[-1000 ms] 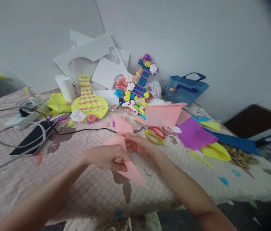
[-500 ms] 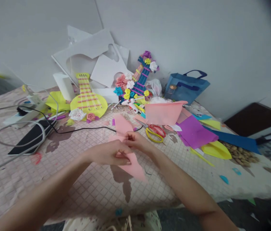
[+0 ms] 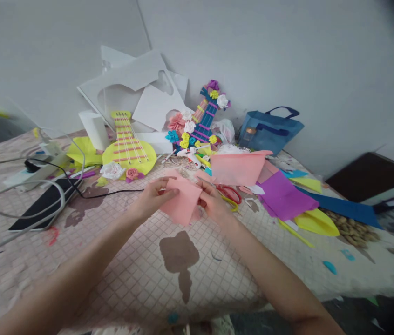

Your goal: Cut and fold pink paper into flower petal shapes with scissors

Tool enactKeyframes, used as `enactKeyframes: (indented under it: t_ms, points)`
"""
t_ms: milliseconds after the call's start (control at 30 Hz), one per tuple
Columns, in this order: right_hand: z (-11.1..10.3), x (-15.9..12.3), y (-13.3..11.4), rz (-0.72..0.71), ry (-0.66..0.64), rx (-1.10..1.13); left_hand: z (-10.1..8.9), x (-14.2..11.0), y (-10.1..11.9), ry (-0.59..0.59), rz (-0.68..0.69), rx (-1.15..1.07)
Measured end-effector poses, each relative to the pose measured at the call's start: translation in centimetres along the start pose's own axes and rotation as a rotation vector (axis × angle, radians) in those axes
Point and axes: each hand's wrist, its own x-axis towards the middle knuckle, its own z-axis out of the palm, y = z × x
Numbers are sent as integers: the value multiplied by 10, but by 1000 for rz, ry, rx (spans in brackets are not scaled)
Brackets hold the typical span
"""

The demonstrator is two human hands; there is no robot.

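A folded sheet of pink crepe paper point(image 3: 182, 201) is held up between my two hands over the table. My left hand point(image 3: 152, 199) pinches its left edge, thumb on the near face. At the right edge, my right hand point(image 3: 212, 201) grips it with bent fingers. Just beyond my right hand lie scissors point(image 3: 230, 192) with red and yellow handles, partly hidden by it. Behind the paper rests a white glue gun point(image 3: 190, 155). A yellow paper guitar point(image 3: 129, 145) with white strings and paper flowers leans at the back left.
A blue guitar with paper flowers point(image 3: 206, 118) stands against cut white boards point(image 3: 130, 77). To the right lie pink paper point(image 3: 237, 168), purple paper point(image 3: 284, 197), yellow paper point(image 3: 317, 221), peanuts point(image 3: 354, 230) and a blue bag point(image 3: 270, 130). Cables point(image 3: 25, 216) cross a black tablet-like device point(image 3: 45, 204) at left.
The pink paper, earlier a long strip lying on the table, is now folded shorter and raised. My hands have moved apart to its opposite edges.
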Motion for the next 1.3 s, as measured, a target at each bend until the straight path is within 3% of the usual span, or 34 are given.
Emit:
enactKeyframes:
  t_ms: [133, 400, 567, 833, 1133, 1300]
  points:
    - [1, -1, 1, -5, -41, 4, 1, 1, -6, -146, -161, -67]
    - [-2, 0, 10, -30, -72, 3, 5, 3, -12, -13, -204, -75]
    - [-2, -2, 8, -90, 50, -223, 8, 2, -10, -10, -169, -52]
    - [-2, 0, 10, -47, 90, -243, 7, 7, -18, 99, -128, -162]
    - [-4, 0, 10, -81, 89, -224, 5, 10, -29, 56, -163, -245]
    - [-5, 1, 12, -2, 81, -198, 6, 10, -24, 95, -190, -290]
